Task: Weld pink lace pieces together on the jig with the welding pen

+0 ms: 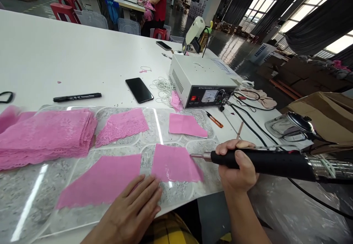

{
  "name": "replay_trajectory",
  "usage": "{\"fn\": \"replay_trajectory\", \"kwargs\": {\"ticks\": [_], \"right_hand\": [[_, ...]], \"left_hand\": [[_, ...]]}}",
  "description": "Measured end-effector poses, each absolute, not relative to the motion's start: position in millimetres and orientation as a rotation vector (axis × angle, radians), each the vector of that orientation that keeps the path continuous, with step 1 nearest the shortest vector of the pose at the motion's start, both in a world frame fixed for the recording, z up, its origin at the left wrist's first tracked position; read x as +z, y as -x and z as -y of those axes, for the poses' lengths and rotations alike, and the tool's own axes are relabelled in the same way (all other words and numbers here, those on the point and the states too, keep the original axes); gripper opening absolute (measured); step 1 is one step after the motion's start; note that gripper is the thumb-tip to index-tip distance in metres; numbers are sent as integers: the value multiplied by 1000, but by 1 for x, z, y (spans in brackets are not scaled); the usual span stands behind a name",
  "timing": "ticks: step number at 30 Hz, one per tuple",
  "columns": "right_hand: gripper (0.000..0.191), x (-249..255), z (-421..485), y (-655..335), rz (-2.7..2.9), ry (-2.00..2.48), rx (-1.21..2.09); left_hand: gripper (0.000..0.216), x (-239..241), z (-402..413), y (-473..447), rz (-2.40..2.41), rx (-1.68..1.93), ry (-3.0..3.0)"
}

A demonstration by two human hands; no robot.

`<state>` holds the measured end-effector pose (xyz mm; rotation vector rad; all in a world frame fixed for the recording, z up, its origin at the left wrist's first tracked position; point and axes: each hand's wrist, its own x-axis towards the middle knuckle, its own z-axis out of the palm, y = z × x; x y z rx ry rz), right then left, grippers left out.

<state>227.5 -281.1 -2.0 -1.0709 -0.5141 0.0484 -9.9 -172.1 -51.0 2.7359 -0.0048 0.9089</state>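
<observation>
My right hand point(238, 167) is wrapped round the black grip of a corded handheld ultrasonic tool point(264, 163). The tool's thin metal tip meets the right edge of a pink fabric piece point(173, 163) on the marble-patterned mat point(176, 196). Flat on the mat, my left hand point(135, 207) rests with fingers stretched out, touching the lower left corner of that piece and the right end of a larger pink piece point(102, 181). Behind them lie a lace-edged pink piece point(125, 124) and a pink piece with a white edge beneath point(186, 124).
At left is a stack of pink lace point(46, 133). Beyond the mat are a marker point(77, 97), a phone point(139, 89), tangled thread point(162, 86), a control box point(204, 80) and orange thread snips point(214, 119). Cables and a glass jar point(286, 126) stand right. A person point(160, 5) sits far back.
</observation>
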Motion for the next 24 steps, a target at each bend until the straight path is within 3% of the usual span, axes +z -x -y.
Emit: {"fn": "replay_trajectory", "kwargs": {"ticks": [24], "right_hand": [[11, 0, 315, -228, 478, 1050, 51]], "left_hand": [[24, -48, 170, 6, 45, 903, -2732]]}}
